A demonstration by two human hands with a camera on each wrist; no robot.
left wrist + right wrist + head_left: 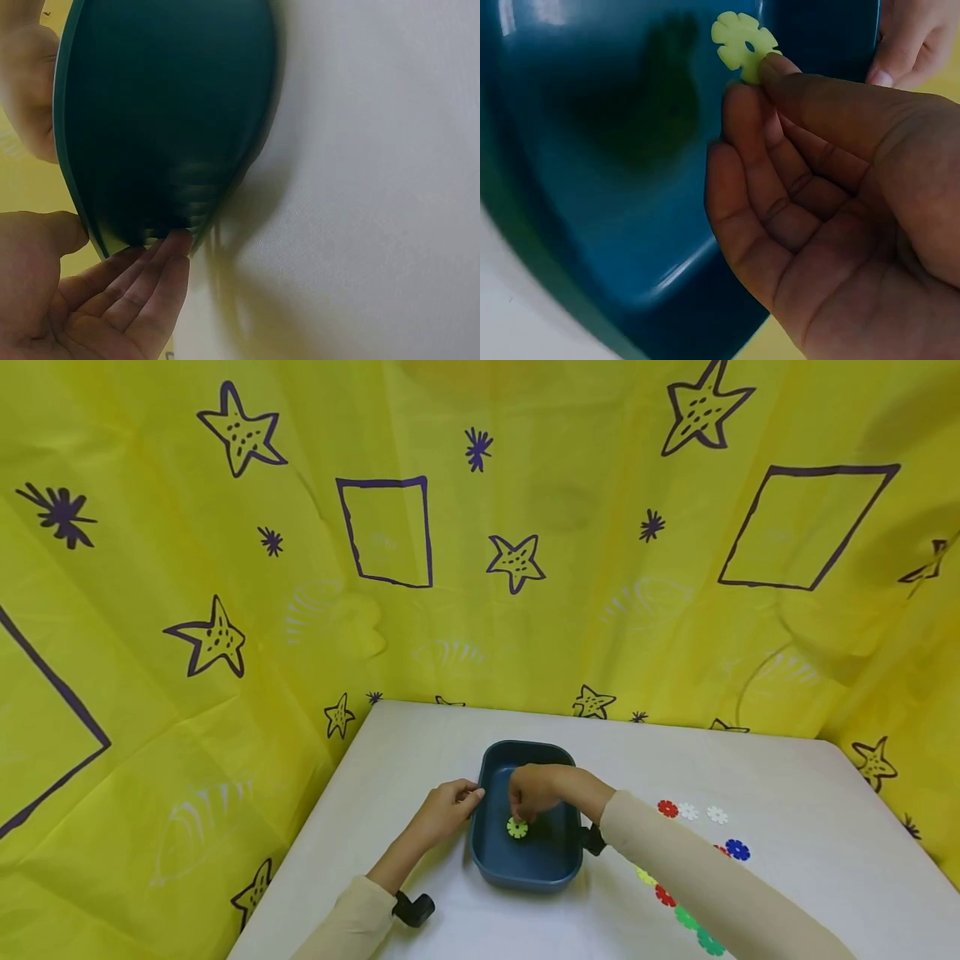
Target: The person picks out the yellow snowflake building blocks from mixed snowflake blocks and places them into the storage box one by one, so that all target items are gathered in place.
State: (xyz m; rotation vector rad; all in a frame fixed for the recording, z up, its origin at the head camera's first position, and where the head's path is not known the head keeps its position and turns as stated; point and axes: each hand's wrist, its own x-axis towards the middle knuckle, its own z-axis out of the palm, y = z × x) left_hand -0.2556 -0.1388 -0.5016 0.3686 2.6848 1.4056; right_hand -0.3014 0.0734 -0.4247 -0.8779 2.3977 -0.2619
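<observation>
A dark blue plastic tub (525, 870) with rounded corners stands on the table. My left hand (442, 810) holds its left side, thumb at the rim and fingers (154, 292) against the outer wall in the left wrist view. Inside the tub's opening, my right hand (536, 787) pinches a yellow-green snowflake disc (742, 41) between thumb and fingertips. This flower-shaped disc has notched edges and a small hole in the middle. In the head view it shows over the tub's floor, and in the right wrist view a dark shadow falls on the floor near it.
Several loose snowflake discs lie right of the tub, among them a red one (667, 808), a white one (717, 815), a blue one (737, 849) and a green one (710, 942). My right sleeve (697, 868) covers part of them. A yellow patterned curtain (465, 643) surrounds the white table (420, 743).
</observation>
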